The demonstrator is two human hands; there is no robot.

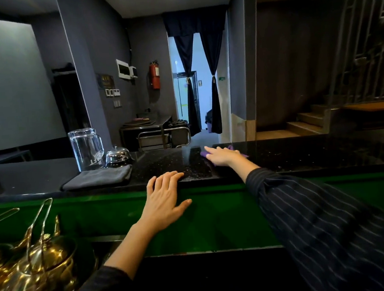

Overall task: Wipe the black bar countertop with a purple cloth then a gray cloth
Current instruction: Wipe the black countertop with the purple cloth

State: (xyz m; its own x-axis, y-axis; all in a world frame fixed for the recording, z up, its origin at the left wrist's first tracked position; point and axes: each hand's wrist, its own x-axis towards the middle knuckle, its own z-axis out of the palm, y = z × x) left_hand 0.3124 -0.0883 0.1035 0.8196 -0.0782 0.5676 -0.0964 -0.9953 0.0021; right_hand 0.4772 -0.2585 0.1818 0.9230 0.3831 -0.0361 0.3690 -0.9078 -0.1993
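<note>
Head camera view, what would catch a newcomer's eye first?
The right hand presses a purple cloth flat on the black countertop. The left hand rests on its near edge, right of a folded gray cloth. Shiny brass kettles gleam at bottom left.

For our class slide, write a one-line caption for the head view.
Right hand presses the purple cloth on the black countertop; left hand rests on its edge, gray cloth folded nearby.

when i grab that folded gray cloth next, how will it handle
Probably floppy: the gray cloth lies in soft folded layers, so it would likely unfold if lifted by one corner. Its flat, low pile suggests it is light. On the glossy black countertop it should slide easily when pushed.
</note>
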